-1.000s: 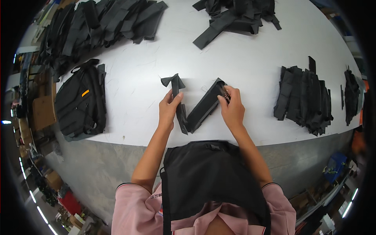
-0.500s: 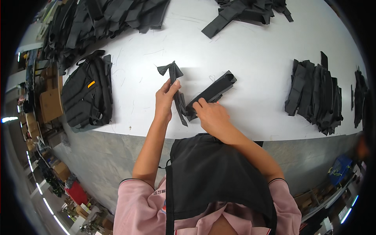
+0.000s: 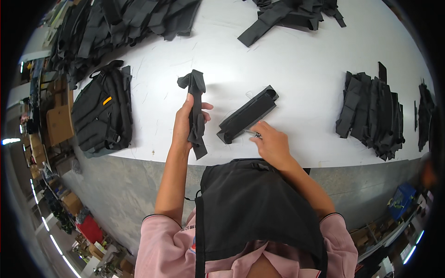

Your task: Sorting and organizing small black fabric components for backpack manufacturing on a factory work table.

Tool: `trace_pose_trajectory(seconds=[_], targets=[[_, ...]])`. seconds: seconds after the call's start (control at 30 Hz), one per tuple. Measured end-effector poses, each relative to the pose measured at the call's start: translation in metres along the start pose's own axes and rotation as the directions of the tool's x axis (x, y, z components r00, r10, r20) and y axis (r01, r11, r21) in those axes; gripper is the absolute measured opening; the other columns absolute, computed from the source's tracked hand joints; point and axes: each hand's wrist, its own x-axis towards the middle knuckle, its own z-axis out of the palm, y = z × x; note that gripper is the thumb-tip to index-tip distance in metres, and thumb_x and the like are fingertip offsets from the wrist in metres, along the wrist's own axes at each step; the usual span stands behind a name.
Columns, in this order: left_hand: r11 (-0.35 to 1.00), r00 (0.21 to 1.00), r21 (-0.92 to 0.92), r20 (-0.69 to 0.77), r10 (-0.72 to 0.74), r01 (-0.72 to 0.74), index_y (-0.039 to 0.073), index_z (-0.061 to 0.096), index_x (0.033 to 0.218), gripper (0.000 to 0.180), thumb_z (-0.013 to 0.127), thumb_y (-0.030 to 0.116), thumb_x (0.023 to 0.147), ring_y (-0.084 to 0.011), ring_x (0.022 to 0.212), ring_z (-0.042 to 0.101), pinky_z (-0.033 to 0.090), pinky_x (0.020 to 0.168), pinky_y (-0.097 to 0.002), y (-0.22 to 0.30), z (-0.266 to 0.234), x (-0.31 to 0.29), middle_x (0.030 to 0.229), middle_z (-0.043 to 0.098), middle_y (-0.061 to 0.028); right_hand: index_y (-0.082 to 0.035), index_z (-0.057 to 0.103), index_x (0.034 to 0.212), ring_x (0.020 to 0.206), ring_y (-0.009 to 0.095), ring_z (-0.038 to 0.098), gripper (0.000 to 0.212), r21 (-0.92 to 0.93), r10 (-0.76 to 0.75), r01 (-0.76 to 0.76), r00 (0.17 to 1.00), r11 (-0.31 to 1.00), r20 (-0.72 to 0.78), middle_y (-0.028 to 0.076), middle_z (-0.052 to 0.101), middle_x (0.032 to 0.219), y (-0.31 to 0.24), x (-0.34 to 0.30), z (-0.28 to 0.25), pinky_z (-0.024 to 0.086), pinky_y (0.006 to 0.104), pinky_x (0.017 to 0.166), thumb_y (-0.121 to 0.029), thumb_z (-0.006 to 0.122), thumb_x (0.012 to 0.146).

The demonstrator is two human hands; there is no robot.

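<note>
In my left hand is a long black fabric strip, gripped along its length. Its folded far end juts past my fingers, and its lower end hangs near my wrist. My right hand is closed around a small metal tool that looks like thread snips; most of it is hidden in the palm. Just beyond the tip lies a second black fabric piece, folded lengthwise and set at a slant on the white table. A thin loose thread curls by its far end.
A black backpack with an orange tab lies at the left. Heaps of black fabric strips fill the far left, with more strips at the far middle. A stacked bundle sits at the right. Loose threads are scattered about.
My left hand has shifted left with its fabric strip, away from the slanted piece. My right hand has let go of that piece and drawn back toward the lower right, showing the metal tool.
</note>
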Motion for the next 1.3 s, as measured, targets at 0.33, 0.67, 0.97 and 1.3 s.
trace_pose_trajectory(seconds=[0.33,0.67,0.97,1.3], targets=[[0.397,0.838,0.738,0.465,0.287,-0.546,0.001,0.04,0.127,0.082,0.079,0.027,0.06,-0.0338,0.103,0.046,0.039,0.091,-0.039,-0.075,0.073,0.005,0.096,0.052,-0.0181,0.004,0.047,0.112,0.057,0.006,0.046,0.038,0.868,0.502,-0.454,0.808,0.2,0.307,0.006,0.059,0.089,0.017,0.009,0.004,0.036,0.0207,0.042,-0.013,0.062,0.081],[0.957,0.934,-0.017,0.222,-0.28,0.29,0.0,0.049,0.109,0.043,0.069,0.014,0.073,-0.0202,0.076,0.062,0.054,0.069,-0.0332,-0.045,0.005,0.004,0.089,0.061,-0.0112,-0.004,0.055,0.108,0.075,0.014,0.063,0.024,0.581,0.318,-0.212,0.944,0.786,-0.085,0.008,0.064,0.078,0.0,0.012,-0.003,0.047,0.0281,0.063,-0.012,0.057,0.085],[0.964,0.957,-0.152,0.227,-0.181,0.219,-0.003,0.048,0.112,0.045,0.065,0.016,0.075,-0.0224,0.079,0.062,0.053,0.073,-0.0336,-0.043,-0.022,-0.008,0.092,0.06,-0.0151,-0.009,0.052,0.091,0.062,0.025,0.059,0.019,-0.234,-0.168,0.154,0.985,0.96,-0.041,0.007,0.052,0.088,-0.021,0.054,0.012,0.043,0.0375,0.052,-0.009,0.06,0.075],[0.996,0.98,-0.056,0.191,-0.062,0.074,-0.005,0.048,0.114,0.054,0.071,0.026,0.075,-0.0246,0.086,0.063,0.053,0.076,-0.0357,-0.029,-0.021,-0.026,0.099,0.06,-0.0183,-0.009,0.053,0.089,0.065,0.027,0.059,0.014,-0.208,-0.08,0.086,0.996,0.974,0.036,0.006,0.054,0.089,-0.015,0.063,0.024,0.045,0.0393,0.054,-0.009,0.059,0.076]])
